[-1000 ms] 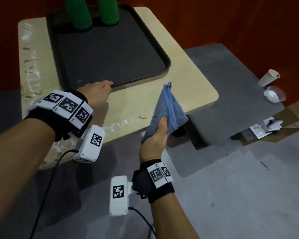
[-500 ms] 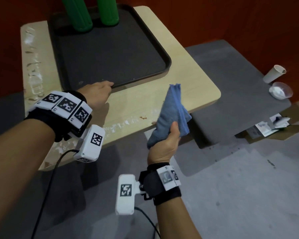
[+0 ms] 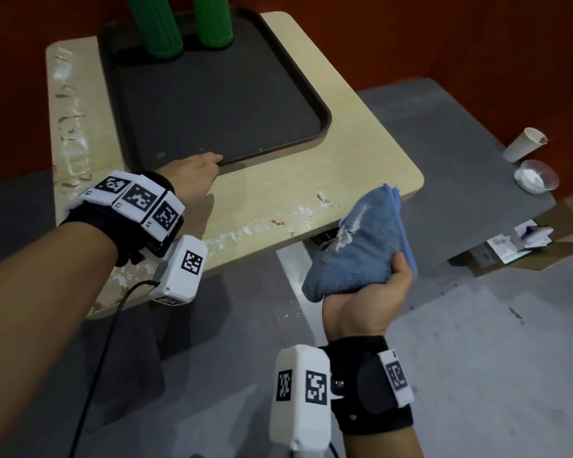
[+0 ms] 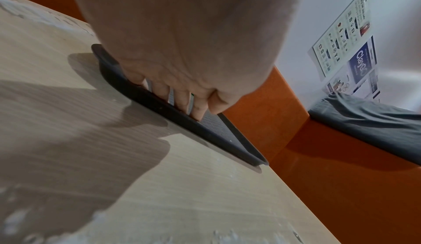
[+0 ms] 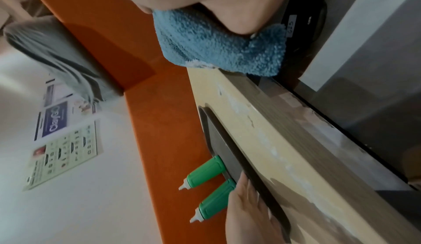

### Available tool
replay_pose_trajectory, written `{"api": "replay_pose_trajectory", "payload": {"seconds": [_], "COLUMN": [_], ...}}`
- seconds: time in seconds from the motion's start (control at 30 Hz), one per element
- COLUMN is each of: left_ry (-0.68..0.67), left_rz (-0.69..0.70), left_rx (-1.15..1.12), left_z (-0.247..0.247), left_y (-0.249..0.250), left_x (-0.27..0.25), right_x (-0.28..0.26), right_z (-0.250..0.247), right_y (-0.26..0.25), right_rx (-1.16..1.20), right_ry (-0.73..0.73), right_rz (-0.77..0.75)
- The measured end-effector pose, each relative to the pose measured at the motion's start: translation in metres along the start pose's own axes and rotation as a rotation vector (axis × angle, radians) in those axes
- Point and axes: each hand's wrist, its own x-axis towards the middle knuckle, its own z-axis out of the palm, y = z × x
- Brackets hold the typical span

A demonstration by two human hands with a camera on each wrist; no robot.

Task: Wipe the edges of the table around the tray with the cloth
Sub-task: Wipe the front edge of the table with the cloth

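My right grip (image 3: 368, 302) clutches the cloth (image 3: 358, 246) off the worktop's (image 3: 361, 166) near-right corner; left grip (image 3: 192, 173), fingers straight, presses the tray's (image 3: 325, 120) near rim.

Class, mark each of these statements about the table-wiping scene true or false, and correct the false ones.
1. The right hand holds a blue cloth. True.
2. The left hand lies flat in the middle of the tray. False: its fingers rest on the tray's near rim.
3. Two green bottles stand at the far end of the tray. True.
4. The table edge nearest the person is clean. False: white residue streaks it.
5. The cloth is spotless. False: white residue clings to it.
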Motion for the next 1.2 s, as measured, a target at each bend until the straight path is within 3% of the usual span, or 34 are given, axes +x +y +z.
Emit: {"api": "replay_pose_trajectory", "payload": {"seconds": [0.33,0.5,0.87,1.1,1.2], "left_ry": [0.016,-0.002,0.008,-0.022,-0.018], "left_rz": [0.051,0.043,0.082,0.08,0.08], "left_rx": [0.086,0.026,0.17,0.148,0.173], "left_z": [-0.001,-0.001,0.0,0.002,0.001], "left_y": [0.002,-0.001,0.0,-0.008,-0.006], "left_x": [-0.005,-0.003,-0.002,0.003,0.005], "right_x": [-0.013,-0.039,-0.037,-0.036,-0.044], "right_z": [0.018,0.01,0.015,0.015,0.006], "right_y": [0.036,0.047,0.047,0.049,0.05], "right_rx": [0.032,0.035,-0.037,-0.123,-0.196], "right_ry": [0.117,0.109,0.071,0.058,0.022], "right_rz": [0.093,0.224,0.207,0.204,0.308]}}
